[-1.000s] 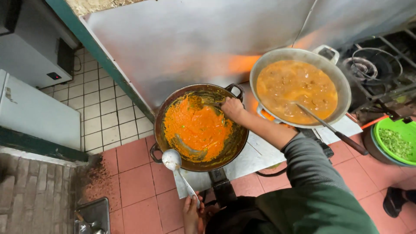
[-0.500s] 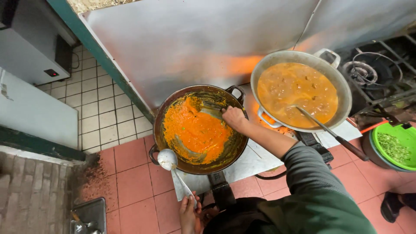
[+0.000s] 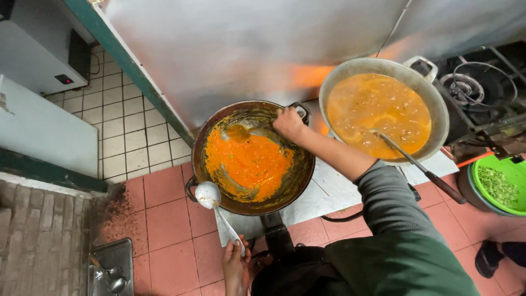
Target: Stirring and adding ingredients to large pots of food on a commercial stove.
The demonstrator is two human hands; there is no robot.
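A dark wok (image 3: 303, 174) holds thick orange sauce (image 3: 249, 161) spread over its bottom. My right hand (image 3: 288, 124) reaches over the wok's far rim and grips a metal spatula (image 3: 241, 132) whose blade lies in the sauce at the back. My left hand (image 3: 235, 267), low at the frame's bottom, holds the handle of a steel ladle (image 3: 207, 194). The ladle's bowl rests at the wok's near left rim and looks empty.
Right of the wok, a large steel pot (image 3: 438, 107) of brownish-orange curry (image 3: 372, 109) has a long-handled spoon (image 3: 424, 171) leaning in it. A green bowl of chopped greens (image 3: 501, 183) sits at far right, behind it a gas burner (image 3: 466, 87). A metal tray (image 3: 109, 267) lies on the tiled floor.
My right hand has moved toward the wok's far rim, pulling the spatula to the back of the sauce. The ladle in my left hand has barely shifted.
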